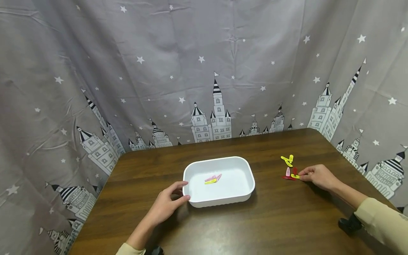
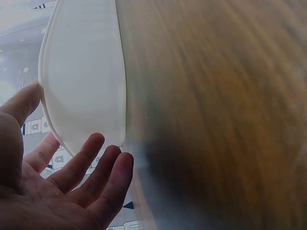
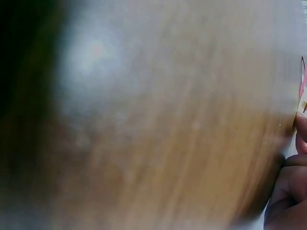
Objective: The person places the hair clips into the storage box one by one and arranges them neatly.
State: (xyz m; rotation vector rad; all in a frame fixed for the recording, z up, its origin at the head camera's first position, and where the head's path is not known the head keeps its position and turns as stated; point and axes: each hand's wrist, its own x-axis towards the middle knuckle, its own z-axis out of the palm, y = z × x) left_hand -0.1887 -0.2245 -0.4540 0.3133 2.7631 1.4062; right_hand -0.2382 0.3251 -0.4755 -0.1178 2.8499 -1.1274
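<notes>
A white plastic tray [image 1: 220,202] stands on the table, with two pink hair clips [image 1: 218,177] and a yellow hair clip [image 1: 210,181] inside it. My left hand [image 1: 167,203] touches the tray's left end, thumb and fingertips spread along its rim; in the left wrist view the other fingers lie loosely beside the tray wall. Over at the right, my right hand [image 1: 319,177] pinches one end of a yellow snap hair clip [image 1: 294,176]. A pink clip [image 1: 288,171] and red clips [image 1: 288,178] lie right beside it. The right wrist view barely catches that hand.
Behind the small pile lie several yellow hair clips [image 1: 287,160]. The brown wooden table [image 1: 143,170] reaches back to a grey curtain [image 1: 178,81] printed with castles and stars. A dark wrist strap piece [image 1: 349,225] hangs under the right sleeve [image 1: 379,219].
</notes>
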